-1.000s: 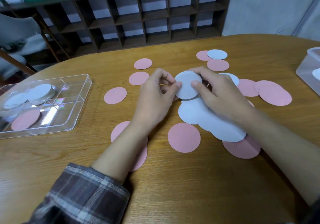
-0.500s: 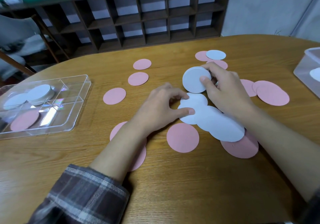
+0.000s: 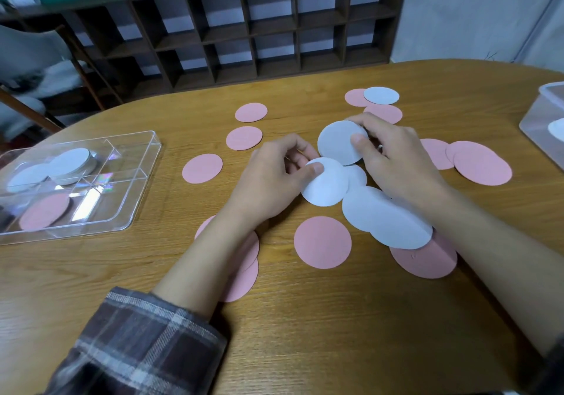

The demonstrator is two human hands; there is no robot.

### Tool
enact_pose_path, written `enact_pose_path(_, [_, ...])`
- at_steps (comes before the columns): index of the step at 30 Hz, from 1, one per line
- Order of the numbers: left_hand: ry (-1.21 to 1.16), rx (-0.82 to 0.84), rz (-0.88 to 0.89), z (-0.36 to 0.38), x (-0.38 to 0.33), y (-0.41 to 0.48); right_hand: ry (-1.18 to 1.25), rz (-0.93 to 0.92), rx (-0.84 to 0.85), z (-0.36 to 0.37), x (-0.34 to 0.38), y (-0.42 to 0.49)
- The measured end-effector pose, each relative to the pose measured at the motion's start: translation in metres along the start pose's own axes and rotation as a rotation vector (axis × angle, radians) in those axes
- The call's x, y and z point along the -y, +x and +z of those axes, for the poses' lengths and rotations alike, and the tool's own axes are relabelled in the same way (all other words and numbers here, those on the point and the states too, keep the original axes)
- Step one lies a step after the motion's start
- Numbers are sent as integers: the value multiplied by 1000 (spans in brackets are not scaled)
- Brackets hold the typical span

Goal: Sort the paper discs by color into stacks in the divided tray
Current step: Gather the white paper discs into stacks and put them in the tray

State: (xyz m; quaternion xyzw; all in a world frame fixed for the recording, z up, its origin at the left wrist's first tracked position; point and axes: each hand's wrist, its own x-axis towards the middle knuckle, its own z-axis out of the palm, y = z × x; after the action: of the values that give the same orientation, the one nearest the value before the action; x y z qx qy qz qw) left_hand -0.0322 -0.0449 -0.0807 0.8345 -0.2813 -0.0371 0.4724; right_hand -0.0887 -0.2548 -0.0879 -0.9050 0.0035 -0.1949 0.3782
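My right hand (image 3: 393,156) pinches a small stack of white discs (image 3: 337,146), held tilted above the table's middle. My left hand (image 3: 274,178) pinches the upper edge of another white disc (image 3: 326,185), lifting it off the table just below that stack. Larger white discs (image 3: 387,217) lie overlapping under my right forearm. Pink discs (image 3: 323,242) of several sizes are scattered around both hands. The clear divided tray (image 3: 137,187) stands at the left, holding a stack of white discs (image 3: 71,164) in a far compartment and a pink disc (image 3: 45,211) in a near one.
A clear plastic box (image 3: 543,120) sits at the table's right edge. One white disc (image 3: 381,95) lies on pink ones at the back. A dark cubby shelf (image 3: 244,28) and a chair (image 3: 33,68) stand beyond the wooden table (image 3: 335,333).
My left hand let go of the stack, moved down to the table and picked up a white disc by its edge. My right hand kept the stack, shifting it slightly right and back.
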Motion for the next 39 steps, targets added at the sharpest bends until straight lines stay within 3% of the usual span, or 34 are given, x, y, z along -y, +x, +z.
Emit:
enact_pose_path(14, [-97, -198, 3, 4, -7, -2, 106, -54, 107, -2, 10, -7])
enact_pose_path(19, [-24, -235, 15, 10, -5, -2, 8, -67, 136, 0, 9, -6])
enact_pose_path(23, [153, -154, 106, 14, -2, -4, 4, -53, 19, -1, 3, -2])
enact_pose_path(29, [304, 173, 249, 16, 2, -6, -22, -4, -55, -1, -2, 1])
enact_pose_path(39, [455, 94, 215, 6, 9, -2, -44, 10, -48, 0, -1, 1])
